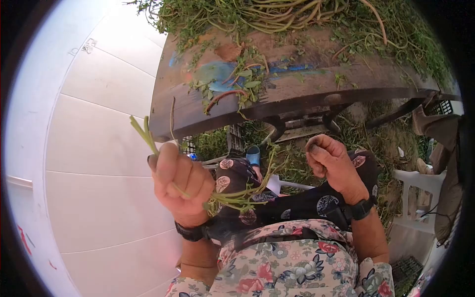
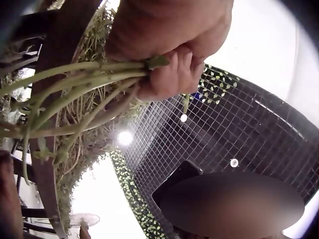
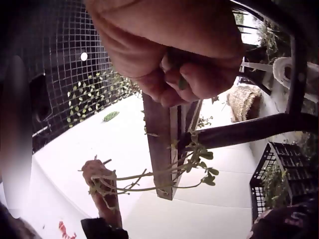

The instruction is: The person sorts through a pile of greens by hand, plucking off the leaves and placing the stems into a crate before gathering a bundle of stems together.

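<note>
Beyond the shirt, we gripped the stems in the left hand, short of the table's near edge, and pinched a green scrap in the right hand, judging that a firm, uncrushing hold would best align them.

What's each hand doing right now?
Left hand: closed, holding green stems.
Right hand: closed, fingers curled, apparently on a small bit of green.
</note>
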A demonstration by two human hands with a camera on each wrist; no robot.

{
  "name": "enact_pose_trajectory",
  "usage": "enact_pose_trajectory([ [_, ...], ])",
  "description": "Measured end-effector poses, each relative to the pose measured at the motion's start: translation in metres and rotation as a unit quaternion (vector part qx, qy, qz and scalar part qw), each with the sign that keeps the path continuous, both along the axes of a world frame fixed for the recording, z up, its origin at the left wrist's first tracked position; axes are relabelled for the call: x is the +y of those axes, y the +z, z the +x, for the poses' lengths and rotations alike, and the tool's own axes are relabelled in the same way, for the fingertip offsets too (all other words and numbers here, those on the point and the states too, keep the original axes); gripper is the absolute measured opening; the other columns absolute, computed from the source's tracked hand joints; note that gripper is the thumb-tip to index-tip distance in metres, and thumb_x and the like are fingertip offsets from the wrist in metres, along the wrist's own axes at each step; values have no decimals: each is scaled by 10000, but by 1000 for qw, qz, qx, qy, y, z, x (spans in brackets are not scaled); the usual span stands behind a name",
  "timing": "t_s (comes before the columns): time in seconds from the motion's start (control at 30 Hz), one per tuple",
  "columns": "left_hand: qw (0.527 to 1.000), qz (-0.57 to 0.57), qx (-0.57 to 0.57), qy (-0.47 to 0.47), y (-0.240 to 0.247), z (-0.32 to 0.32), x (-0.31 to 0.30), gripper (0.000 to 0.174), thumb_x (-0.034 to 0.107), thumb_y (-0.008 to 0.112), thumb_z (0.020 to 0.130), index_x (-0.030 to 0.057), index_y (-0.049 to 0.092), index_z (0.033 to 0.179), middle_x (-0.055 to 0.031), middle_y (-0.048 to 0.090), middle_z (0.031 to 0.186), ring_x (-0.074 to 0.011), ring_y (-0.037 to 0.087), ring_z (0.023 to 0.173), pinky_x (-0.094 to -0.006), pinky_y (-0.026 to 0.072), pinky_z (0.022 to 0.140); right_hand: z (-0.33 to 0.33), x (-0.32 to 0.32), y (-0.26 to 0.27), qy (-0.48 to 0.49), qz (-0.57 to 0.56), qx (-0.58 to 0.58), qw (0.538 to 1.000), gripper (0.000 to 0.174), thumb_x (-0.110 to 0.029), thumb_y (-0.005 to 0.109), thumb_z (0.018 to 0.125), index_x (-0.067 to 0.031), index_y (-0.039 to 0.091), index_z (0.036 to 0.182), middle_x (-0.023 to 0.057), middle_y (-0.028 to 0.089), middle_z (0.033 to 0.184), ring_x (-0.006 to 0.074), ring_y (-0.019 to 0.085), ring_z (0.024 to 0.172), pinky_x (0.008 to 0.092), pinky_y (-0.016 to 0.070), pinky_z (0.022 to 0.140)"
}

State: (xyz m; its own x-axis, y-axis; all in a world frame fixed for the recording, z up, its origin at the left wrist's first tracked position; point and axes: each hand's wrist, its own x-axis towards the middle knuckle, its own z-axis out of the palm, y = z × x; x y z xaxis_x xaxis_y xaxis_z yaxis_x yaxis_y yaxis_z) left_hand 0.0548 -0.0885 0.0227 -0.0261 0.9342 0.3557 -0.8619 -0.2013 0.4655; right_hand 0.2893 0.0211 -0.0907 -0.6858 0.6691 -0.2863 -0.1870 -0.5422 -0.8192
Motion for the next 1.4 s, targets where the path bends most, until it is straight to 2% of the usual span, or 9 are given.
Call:
enact_pose_trajectory([
  [0.13,1000,20,15,-4,4,3,-2,332,303,314,977,123,408,714,19,347,490,-92,313,388,-235,294,363,-5,-2,19,7,222,-110,969,140,-118,572,839,-23,601,937,7,570,772,86,518,688,250,433,592],
  [0.3,998,34,35,-27,7,3,-2,331,304,323,975,114,426,724,10,374,498,-89,300,340,-232,287,327,-10,-7,40,58,332,-140,931,230,-110,613,773,-45,607,994,66,604,921,162,573,756,279,461,682],
  [0.47,998,40,28,-36,11,8,-1,323,304,321,976,111,421,736,5,361,503,-93,299,344,-237,296,334,-29,-21,28,52,574,-109,810,444,-174,633,731,-111,521,1156,120,526,1167,336,580,940,402,483,782],
  [0.87,993,-41,-105,35,17,2,4,257,227,292,970,120,381,754,12,315,541,-111,288,443,-262,244,407,-42,-38,4,163,429,-21,888,347,-148,649,735,-92,534,1058,125,587,1054,340,571,941,374,472,804],
  [0.97,990,-55,-114,61,16,-1,6,243,204,308,966,118,382,751,17,312,540,-104,279,445,-254,234,405,-46,-46,11,152,418,-20,896,329,-66,656,730,-57,559,1044,108,620,994,238,617,887,308,478,740],
  [1.07,989,-56,-106,83,17,-5,5,233,195,307,965,107,391,766,17,317,551,-101,279,453,-250,237,409,-46,-46,-3,167,438,-1,883,246,-135,599,792,-43,544,1014,183,585,919,356,579,862,356,466,753],
  [1.17,988,-63,-85,117,20,-12,2,219,186,307,964,97,403,789,15,324,557,-97,273,452,-246,239,411,-35,-40,11,197,359,-72,910,209,-123,575,808,-32,551,995,194,578,888,363,585,834,374,468,724],
  [1.27,985,-75,-63,142,19,-19,-2,213,172,299,965,90,411,804,13,329,559,-96,271,453,-242,241,411,-29,-41,5,136,398,-16,907,220,-34,513,820,-7,547,1036,136,597,789,259,597,675,325,460,605],
  [1.4,987,-75,-20,141,11,-27,-7,252,214,284,978,60,449,868,2,362,596,-98,287,470,-247,246,411,-27,-43,2,80,489,-33,868,174,-29,482,828,2,540,989,148,573,720,324,578,647,351,453,575],
])
